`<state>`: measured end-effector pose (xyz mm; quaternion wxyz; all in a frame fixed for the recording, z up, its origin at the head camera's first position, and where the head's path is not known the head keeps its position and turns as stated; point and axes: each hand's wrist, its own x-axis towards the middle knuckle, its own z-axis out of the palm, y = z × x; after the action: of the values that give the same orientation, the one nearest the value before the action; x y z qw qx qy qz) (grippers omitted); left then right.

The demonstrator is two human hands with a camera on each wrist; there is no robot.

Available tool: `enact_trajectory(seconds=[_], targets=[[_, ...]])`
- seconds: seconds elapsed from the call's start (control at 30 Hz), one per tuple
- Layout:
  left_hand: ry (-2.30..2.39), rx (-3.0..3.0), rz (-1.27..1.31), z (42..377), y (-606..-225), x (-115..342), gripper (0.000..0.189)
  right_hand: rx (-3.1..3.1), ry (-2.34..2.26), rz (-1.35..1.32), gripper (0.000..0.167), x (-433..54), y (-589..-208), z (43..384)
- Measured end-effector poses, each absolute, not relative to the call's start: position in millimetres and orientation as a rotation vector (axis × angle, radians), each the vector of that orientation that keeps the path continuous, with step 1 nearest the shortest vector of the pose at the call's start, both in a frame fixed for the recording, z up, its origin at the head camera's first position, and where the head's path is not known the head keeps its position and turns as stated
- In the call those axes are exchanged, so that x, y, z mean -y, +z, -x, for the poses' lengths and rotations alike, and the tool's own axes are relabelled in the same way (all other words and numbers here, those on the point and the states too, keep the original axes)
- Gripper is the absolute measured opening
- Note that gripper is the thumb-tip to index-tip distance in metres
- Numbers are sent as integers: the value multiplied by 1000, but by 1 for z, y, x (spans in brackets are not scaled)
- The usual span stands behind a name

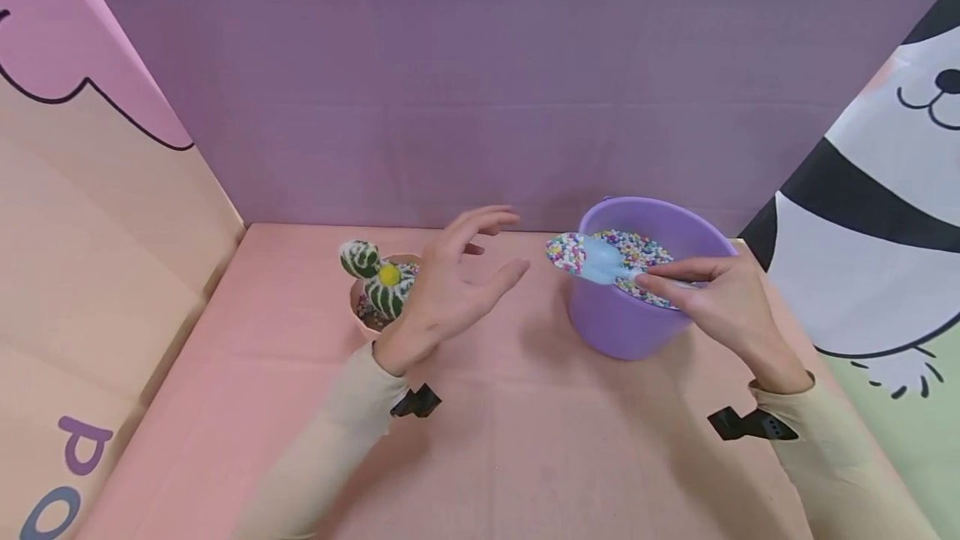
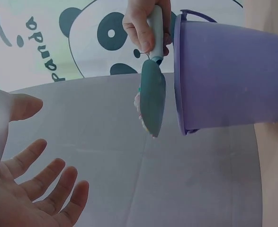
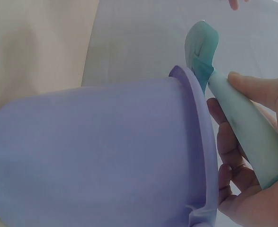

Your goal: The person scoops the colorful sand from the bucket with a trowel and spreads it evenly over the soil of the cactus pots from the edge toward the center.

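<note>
My right hand (image 1: pixel 723 302) grips the handle of a light blue trowel (image 1: pixel 602 260) over the rim of a purple bucket (image 1: pixel 630 332). Colourful small beads (image 1: pixel 567 253) heap on the trowel's tip, which sticks out past the bucket's left side. More multicoloured beads (image 1: pixel 636 250) fill part of the bucket. In the right wrist view, the thumb lies along the trowel handle (image 3: pixel 247 127). Nothing is in my left hand (image 1: pixel 457 282), raised with fingers spread and slightly bent. Behind it, partly hidden, stands a potted cactus (image 1: pixel 386 294) with a yellow flower.
The pink table (image 1: pixel 480 448) meets a purple cloth backdrop (image 1: pixel 480 90) behind the bucket and pot. A panda-printed panel (image 1: pixel 885 215) rises at the right, and a peach and pink panel (image 1: pixel 90 215) at the left.
</note>
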<state>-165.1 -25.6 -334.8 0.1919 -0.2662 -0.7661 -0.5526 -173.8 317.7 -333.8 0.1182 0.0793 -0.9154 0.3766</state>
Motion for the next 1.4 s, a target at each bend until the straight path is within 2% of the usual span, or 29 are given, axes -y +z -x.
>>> enact_trajectory(seconds=[0.77,1.4], targets=[[-1516,1882,592,159,-314,101,45,2661,1210,-345,23,-285,-338,175],[-1464,1847,406,160,-332,143,39,2648,1240,-388,19,-253,-341,179]])
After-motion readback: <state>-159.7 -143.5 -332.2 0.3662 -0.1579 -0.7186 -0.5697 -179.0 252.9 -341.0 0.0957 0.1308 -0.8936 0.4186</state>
